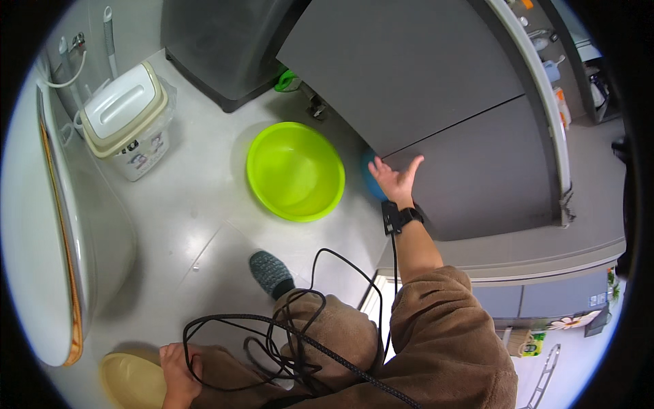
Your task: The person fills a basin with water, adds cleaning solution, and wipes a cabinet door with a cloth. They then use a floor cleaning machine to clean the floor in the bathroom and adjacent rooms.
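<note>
My right hand (394, 179) reaches out palm up, fingers spread and holding nothing, in front of the grey cabinet door (475, 184). A blue round object (373, 176), partly hidden, lies just behind its fingers. On that wrist sits a black strapped device (396, 217) with a cable. Left of this hand, a lime-green plastic basin (296, 171) stands on the floor with nothing seen inside. My left hand (181, 370) rests on my brown-clad knee, its fingers partly hidden; a loop of black cable (245, 318) crosses over it. Beside it is a pale yellow basin (130, 381).
A white toilet (97, 245) takes up the left side. Near it stands a lidded waste bin (127, 122). A dark grey cabinet-like unit (225, 51) is at the back, with a green item (287, 81) beside it. Tangled cable hangs over my legs. A slippered foot (271, 272) is on the floor.
</note>
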`<action>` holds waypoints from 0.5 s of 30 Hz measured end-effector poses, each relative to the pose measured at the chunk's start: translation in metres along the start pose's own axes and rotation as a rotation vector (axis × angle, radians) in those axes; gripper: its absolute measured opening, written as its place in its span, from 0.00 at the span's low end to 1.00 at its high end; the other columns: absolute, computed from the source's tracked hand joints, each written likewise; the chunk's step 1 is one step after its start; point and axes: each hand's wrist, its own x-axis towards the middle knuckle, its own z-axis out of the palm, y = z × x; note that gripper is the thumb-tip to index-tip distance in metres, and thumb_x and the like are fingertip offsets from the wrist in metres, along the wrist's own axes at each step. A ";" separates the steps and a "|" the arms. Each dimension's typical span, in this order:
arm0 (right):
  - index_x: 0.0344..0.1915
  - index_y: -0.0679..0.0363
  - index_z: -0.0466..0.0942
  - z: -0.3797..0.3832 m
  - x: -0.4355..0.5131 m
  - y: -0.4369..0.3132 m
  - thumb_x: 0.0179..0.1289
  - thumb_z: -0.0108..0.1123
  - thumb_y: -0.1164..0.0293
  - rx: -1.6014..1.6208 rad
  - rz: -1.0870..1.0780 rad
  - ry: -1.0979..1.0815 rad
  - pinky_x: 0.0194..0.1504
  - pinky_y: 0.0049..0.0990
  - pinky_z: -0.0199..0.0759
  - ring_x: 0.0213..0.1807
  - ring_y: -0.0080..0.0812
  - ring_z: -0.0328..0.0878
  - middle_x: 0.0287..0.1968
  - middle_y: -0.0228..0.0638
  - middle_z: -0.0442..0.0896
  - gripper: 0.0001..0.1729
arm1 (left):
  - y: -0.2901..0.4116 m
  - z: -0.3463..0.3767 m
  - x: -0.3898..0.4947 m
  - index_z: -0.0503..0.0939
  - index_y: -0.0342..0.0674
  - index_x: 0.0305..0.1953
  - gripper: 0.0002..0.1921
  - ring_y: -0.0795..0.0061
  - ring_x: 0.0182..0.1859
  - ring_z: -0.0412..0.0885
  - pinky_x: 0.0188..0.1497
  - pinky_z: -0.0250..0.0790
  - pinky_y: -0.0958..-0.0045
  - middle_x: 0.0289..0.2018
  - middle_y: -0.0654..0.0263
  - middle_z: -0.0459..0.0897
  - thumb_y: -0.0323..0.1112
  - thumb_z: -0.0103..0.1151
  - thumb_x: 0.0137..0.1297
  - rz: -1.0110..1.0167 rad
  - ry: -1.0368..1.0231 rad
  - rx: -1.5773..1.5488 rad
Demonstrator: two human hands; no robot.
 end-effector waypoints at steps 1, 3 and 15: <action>0.59 0.64 0.54 0.004 0.007 0.011 0.40 0.72 0.47 0.001 -0.061 -0.159 0.60 0.45 0.56 0.52 0.38 0.65 0.58 0.42 0.58 0.54 | -0.001 -0.003 -0.001 0.73 0.40 0.25 0.05 0.58 0.34 0.70 0.41 0.57 0.63 0.25 0.62 0.73 0.25 0.53 0.43 -0.003 0.000 0.007; 0.49 0.62 0.64 0.017 0.025 0.032 0.47 0.70 0.63 0.149 -0.127 -0.043 0.59 0.40 0.58 0.55 0.34 0.62 0.56 0.38 0.61 0.33 | -0.002 -0.007 0.000 0.74 0.39 0.26 0.05 0.58 0.33 0.70 0.41 0.58 0.64 0.25 0.61 0.74 0.24 0.52 0.44 0.007 -0.021 0.041; 0.37 0.63 0.69 0.003 0.006 0.092 0.57 0.55 0.79 0.448 0.348 -0.724 0.41 0.20 0.73 0.33 0.21 0.74 0.31 0.28 0.73 0.08 | -0.009 -0.013 0.017 0.74 0.37 0.29 0.02 0.61 0.30 0.73 0.35 0.63 0.65 0.26 0.59 0.76 0.26 0.52 0.52 -0.008 -0.136 0.018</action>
